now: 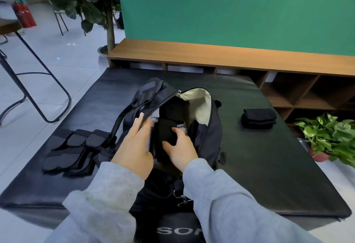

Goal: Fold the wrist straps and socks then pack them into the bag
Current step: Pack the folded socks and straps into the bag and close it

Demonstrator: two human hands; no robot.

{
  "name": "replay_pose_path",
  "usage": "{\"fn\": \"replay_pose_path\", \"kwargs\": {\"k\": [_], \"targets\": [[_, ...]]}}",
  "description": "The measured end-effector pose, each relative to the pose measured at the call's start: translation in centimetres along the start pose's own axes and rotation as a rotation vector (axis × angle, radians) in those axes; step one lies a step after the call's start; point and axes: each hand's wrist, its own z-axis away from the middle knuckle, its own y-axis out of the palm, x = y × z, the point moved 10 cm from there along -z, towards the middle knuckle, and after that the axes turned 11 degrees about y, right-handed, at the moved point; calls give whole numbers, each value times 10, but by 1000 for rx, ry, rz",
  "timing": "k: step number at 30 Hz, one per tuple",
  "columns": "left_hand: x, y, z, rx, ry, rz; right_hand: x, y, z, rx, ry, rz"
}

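Note:
A black bag (211, 133) lies unzipped on the black mat (269, 165), its pale lining showing. My left hand (134, 146) rests with straight fingers on the bag's left zip edge and holds the mouth apart. My right hand (180, 150) reaches into the opening, thumb and fingers around a black folded item (166, 129) inside the bag. Several black wrist straps (71, 150) lie flat on the mat to the bag's left. A folded pile of black socks (258, 117) sits on the mat to the right.
A low wooden shelf unit (230, 54) runs along the green wall behind the mat. A potted green plant (330, 139) stands at the mat's right edge. A metal-legged stool (28, 69) and a tall plant (109, 31) stand on the left floor.

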Motion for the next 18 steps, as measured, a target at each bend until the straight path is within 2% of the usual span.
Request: {"fn": "replay_pose_path", "kwargs": {"k": [8,13,18], "targets": [[-2,5,3,48,1,16,1,2,-4,-168,-16,245],[-7,9,3,71,17,0,6,3,-5,-143,5,334],[-8,4,1,45,35,-44,15,4,4,-117,-85,520]]}}
